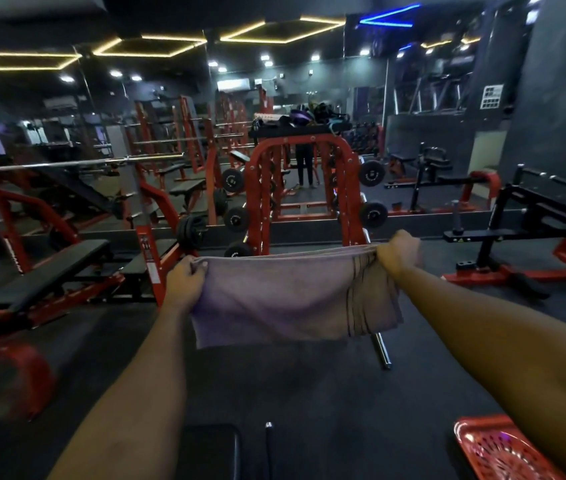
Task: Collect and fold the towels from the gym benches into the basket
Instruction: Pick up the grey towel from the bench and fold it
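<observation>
The left hand (186, 276) and right hand (399, 251) each grasp a top corner of the towel (274, 299), its long axis stretched level between them, cloth hanging below.

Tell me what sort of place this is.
A gym's free-weights area, most likely: a red rack hung with black weight plates, a long barbell, and padded benches. The left hand and right hand hold a towel between them.
</observation>
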`<state>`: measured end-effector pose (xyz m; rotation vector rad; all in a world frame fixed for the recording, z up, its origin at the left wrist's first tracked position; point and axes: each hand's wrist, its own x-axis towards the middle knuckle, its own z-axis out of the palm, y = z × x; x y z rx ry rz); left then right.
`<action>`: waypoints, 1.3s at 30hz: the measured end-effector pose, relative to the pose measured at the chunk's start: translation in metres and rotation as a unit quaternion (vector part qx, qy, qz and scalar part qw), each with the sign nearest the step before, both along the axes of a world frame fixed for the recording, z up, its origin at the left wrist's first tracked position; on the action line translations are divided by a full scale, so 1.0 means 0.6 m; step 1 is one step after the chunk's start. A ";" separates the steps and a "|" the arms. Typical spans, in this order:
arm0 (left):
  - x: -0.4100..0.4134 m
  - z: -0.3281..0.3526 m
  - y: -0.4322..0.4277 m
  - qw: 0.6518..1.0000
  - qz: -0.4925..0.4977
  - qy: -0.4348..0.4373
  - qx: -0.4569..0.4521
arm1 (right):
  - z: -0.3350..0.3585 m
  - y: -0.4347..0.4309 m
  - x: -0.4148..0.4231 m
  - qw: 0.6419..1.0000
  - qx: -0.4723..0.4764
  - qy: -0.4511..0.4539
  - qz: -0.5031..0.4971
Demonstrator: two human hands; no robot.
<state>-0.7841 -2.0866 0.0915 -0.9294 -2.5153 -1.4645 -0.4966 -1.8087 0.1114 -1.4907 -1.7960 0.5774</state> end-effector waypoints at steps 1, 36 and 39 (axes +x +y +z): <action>0.002 0.003 0.012 1.000 0.021 -0.014 0.003 | 0.001 0.005 -0.006 0.999 -0.030 -0.008 -0.019; 0.293 -0.029 0.316 0.908 -0.336 0.073 -0.240 | -0.069 0.056 0.224 0.975 -0.077 0.104 0.183; 0.373 -0.049 0.381 0.918 -0.348 0.070 -0.179 | -0.113 0.093 0.319 0.985 -0.087 0.073 0.130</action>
